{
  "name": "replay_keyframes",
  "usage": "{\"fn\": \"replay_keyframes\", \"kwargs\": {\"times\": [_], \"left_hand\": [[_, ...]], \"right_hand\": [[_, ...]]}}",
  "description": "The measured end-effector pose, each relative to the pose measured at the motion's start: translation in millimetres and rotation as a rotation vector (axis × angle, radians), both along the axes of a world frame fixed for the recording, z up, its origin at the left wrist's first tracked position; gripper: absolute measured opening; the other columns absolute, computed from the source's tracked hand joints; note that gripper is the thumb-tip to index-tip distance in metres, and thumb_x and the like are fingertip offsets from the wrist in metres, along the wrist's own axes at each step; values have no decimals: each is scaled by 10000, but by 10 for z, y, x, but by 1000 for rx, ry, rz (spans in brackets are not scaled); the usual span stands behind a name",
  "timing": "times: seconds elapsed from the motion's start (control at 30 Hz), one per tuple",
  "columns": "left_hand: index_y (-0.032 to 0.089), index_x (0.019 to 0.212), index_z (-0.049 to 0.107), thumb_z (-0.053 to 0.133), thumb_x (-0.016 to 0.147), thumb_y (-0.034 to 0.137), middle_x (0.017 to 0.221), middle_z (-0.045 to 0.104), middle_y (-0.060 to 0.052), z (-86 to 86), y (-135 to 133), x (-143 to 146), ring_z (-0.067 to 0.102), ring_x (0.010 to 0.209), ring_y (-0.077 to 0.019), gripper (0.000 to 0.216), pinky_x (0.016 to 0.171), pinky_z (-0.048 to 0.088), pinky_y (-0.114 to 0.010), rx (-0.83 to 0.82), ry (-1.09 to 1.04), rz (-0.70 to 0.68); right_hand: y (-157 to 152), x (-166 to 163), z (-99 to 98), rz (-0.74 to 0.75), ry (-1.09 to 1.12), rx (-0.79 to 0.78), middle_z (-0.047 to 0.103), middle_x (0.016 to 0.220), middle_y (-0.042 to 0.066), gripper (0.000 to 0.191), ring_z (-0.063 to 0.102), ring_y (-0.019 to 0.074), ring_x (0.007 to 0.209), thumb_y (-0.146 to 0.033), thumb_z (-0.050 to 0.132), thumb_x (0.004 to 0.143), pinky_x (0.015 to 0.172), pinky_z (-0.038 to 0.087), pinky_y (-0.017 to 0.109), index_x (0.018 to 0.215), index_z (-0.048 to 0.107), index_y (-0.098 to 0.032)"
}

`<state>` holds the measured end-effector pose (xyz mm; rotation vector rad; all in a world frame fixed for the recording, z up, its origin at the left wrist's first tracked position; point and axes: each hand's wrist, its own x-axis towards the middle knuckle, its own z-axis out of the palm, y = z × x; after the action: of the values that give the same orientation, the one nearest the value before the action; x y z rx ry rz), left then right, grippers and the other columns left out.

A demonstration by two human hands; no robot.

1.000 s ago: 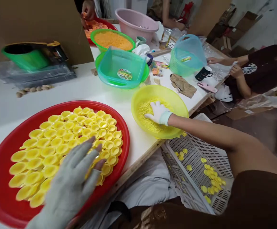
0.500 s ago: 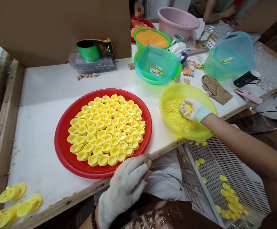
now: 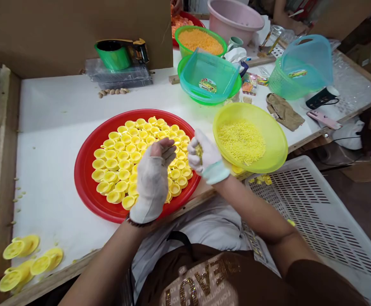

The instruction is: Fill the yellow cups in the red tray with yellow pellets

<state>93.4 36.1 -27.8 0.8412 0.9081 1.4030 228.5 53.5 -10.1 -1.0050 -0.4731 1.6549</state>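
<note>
A red round tray on the white table holds several yellow cup-shaped caps set in rows. To its right a yellow bowl contains small yellow beads. My right hand, in a white glove, is closed around a handful of those beads above the tray's right edge. Right beside it hovers my left hand, in a grey fingerless glove, palm tilted toward the right hand, fingers curled and apart with nothing visible in them.
Loose yellow caps lie at the table's near left corner. Behind are a teal bowl, an orange-filled green bowl, a pink basin, a teal basket and a green tape dispenser. A white slotted crate sits at the right.
My right hand left the yellow bowl with a handful of beads and came over the tray. My left hand rose from the table edge to meet it.
</note>
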Motion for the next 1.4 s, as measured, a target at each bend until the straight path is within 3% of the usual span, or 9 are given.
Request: {"fn": "replay_keyframes", "kwargs": {"times": [0.13, 0.27, 0.43, 0.67, 0.87, 1.07, 1.23, 1.4], "left_hand": [[184, 1003, 684, 564, 926, 646, 1086, 718, -99, -126, 140, 218, 690, 1088, -227, 484, 1048, 530, -397, -85, -184, -26], [193, 939, 686, 582, 912, 656, 1041, 704, -80, -187, 214, 233, 693, 1027, -208, 476, 1014, 537, -374, -145, -242, -6], [195, 935, 693, 577, 900, 679, 1063, 716, -90, -163, 348, 159, 690, 1052, -221, 499, 1036, 520, -393, -107, -165, 22], [200, 950, 724, 530, 923, 690, 1103, 735, -94, -110, 404, -43, 694, 1058, -219, 528, 1054, 507, -404, 13, -118, 87], [212, 946, 748, 495, 969, 633, 1081, 738, -84, -60, 378, -218, 695, 1045, -214, 491, 1032, 523, -395, 35, -104, 132], [224, 944, 750, 469, 980, 627, 1078, 741, -76, -37, 375, -256, 693, 1046, -215, 492, 1046, 523, -409, 33, -90, 114], [229, 939, 746, 463, 981, 632, 1089, 743, -75, -30, 371, -268, 693, 1055, -220, 495, 1058, 521, -422, 24, -71, 118], [224, 945, 748, 453, 980, 641, 1090, 744, -82, -28, 350, -256, 695, 1055, -228, 513, 1052, 524, -427, 20, -58, 90]], "right_hand": [[-173, -345, -334, -156, -72, 52, 484, 571, -67, 531, 424, 59, 378, -676, 720, 799, 294, 239, 183, 705, 475, -214], [-229, -431, -457, -217, -120, 91, 494, 540, -54, 499, 451, 82, 374, -646, 704, 822, 293, 297, 211, 681, 501, -212], [-161, -376, -470, -285, -193, 109, 512, 589, -43, 465, 519, 83, 461, -598, 689, 851, 371, 360, 200, 674, 523, -201], [184, -190, -527, -334, -215, 126, 476, 565, -60, 506, 441, 74, 401, -660, 652, 858, 331, 237, 208, 682, 474, -220], [427, -99, -560, -362, -310, 204, 515, 588, -45, 476, 528, 84, 475, -635, 629, 879, 390, 343, 204, 691, 514, -213], [615, -38, -501, -399, -311, 179, 475, 553, -56, 484, 474, 70, 429, -628, 616, 889, 347, 272, 209, 677, 473, -217], [455, -28, -475, -359, -330, 218, 471, 557, -58, 525, 455, 68, 412, -680, 608, 881, 343, 250, 212, 674, 480, -215], [203, -97, -529, -306, -431, 236, 542, 531, -34, 514, 499, 82, 446, -654, 555, 926, 433, 396, 215, 672, 538, -208]]}}
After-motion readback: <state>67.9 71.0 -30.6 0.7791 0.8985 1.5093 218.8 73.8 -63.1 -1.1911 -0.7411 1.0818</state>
